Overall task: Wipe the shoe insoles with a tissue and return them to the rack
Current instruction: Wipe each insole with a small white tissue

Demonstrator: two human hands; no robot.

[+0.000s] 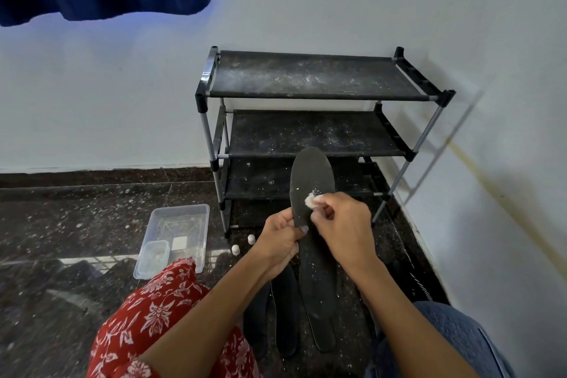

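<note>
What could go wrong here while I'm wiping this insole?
The tissue in your right hand is a small wad, so it may shred or just push the white specks around the insole.

Your left hand pinches the insole only at one edge; wiping pressure could bend it or make it slip.

The rack shelves look dusty, so a cleaned insole put back there may pick the dust up again.

A: Left hand [280, 239]? 
B: Pinches dark insole [311, 184] upright before the rack [310, 95].
A: Right hand [343, 224]?
B: Presses tissue wad [309, 201] on it. More insoles [287, 313] on floor; clear tub [181, 224] left.
</note>
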